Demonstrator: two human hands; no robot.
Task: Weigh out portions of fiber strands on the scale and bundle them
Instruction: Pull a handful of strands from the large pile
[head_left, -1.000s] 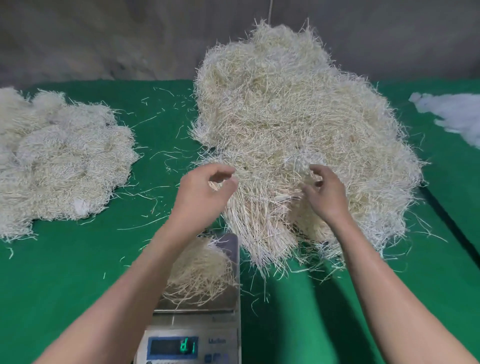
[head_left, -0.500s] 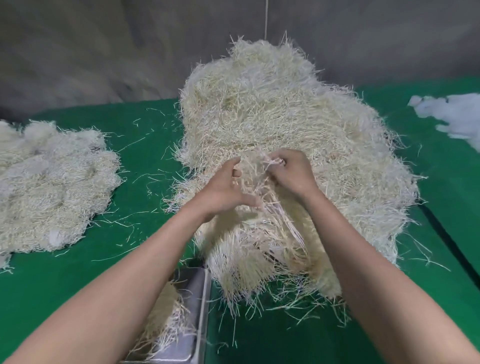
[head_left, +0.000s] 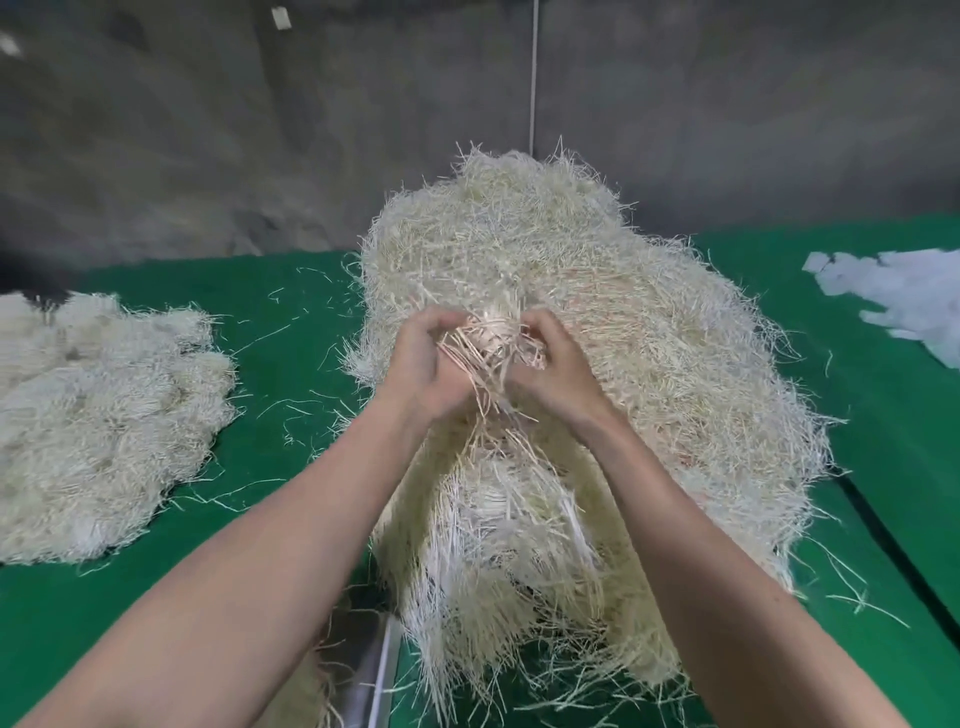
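Two hands meet at the middle of the big heap (head_left: 649, 338) of pale fiber strands on the green desk (head_left: 291, 467): our left hand (head_left: 426, 364) and our right hand (head_left: 556, 369) both curl their fingers around one tuft (head_left: 488, 338) of strands, which stands between them against the heap. Nearest us, under our left forearm, a corner of the metal scale (head_left: 369, 670) shows with some strands on it. A flatter pile (head_left: 104, 415) lies well apart to the left, white scraps (head_left: 904, 296) far right.

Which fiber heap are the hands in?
The tall middle heap: left hand and right hand grip its strands. The flatter heap at left lies apart.
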